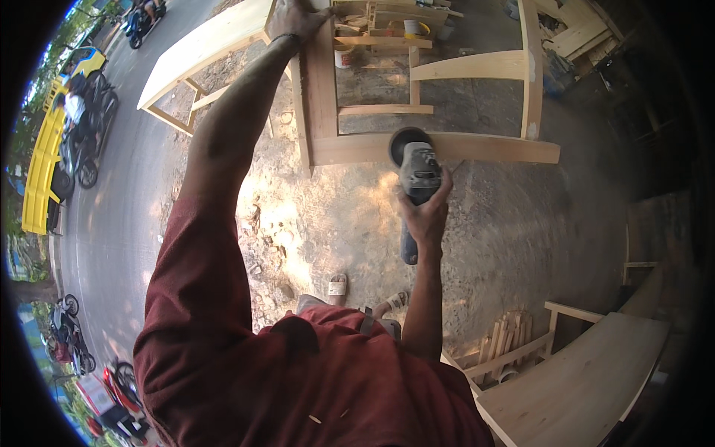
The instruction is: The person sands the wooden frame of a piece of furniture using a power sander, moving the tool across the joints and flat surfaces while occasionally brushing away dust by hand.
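Note:
My right hand is wrapped round the body of an angle grinder with a grey head and a dark handle. Its round dark disc lies against the lower rail of a pale wooden frame, near the middle of that rail. At the top of the picture, my left hand grips the frame's left upright near its upper end. The left fingers are partly cut off by the picture's edge, and a thin band circles that wrist. Hazy dust hangs to the right of the frame.
A pale wooden bench-like piece stands at the far left beside the road. Behind the frame lie timber offcuts and a white tub. Another wooden panel is at the lower right, near stacked sticks. Motorbikes and a yellow truck line the road.

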Demonstrator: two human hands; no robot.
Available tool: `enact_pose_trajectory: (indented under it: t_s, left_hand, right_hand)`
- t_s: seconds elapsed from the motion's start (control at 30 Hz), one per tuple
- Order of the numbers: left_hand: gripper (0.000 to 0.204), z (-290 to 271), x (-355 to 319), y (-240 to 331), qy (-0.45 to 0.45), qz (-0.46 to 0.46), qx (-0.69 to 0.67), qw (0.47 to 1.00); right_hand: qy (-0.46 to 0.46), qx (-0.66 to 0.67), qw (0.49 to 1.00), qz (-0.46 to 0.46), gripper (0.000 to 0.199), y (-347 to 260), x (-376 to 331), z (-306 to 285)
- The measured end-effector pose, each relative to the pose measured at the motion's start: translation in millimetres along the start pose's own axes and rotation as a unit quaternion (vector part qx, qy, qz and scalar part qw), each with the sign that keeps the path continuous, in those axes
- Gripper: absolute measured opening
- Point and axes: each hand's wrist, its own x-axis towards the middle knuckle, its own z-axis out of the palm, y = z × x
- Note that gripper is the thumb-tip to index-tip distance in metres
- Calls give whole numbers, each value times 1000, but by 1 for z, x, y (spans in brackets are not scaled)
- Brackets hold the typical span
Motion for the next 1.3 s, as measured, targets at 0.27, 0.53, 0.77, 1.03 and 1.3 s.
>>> enact_pose_trajectory:
  t_s: [0.27, 0.53, 0.77, 1.03, 1.3]
  left_hand:
    - [121, 13, 10, -2, -5, -4, 76, 997]
    - [96, 11, 15, -2, -12, -77, 117, 990]
    - [111, 22, 9, 11, 34, -89, 131, 987]
    - [125, 32, 29, -22, 45, -68, 150, 985]
    - [117, 42, 27, -25, 102, -33, 168, 980]
  right_hand:
    - [-53, -60, 995, -65, 100, 6, -4, -2]
    - [29, -51, 998, -19, 101, 70, 52, -84]
    - [47, -39, 998, 15, 99, 102, 88, -145]
    - [93, -14, 995, 39, 94, 161, 107, -214]
    - [138, -7, 989, 58, 99, 204, 154, -272]
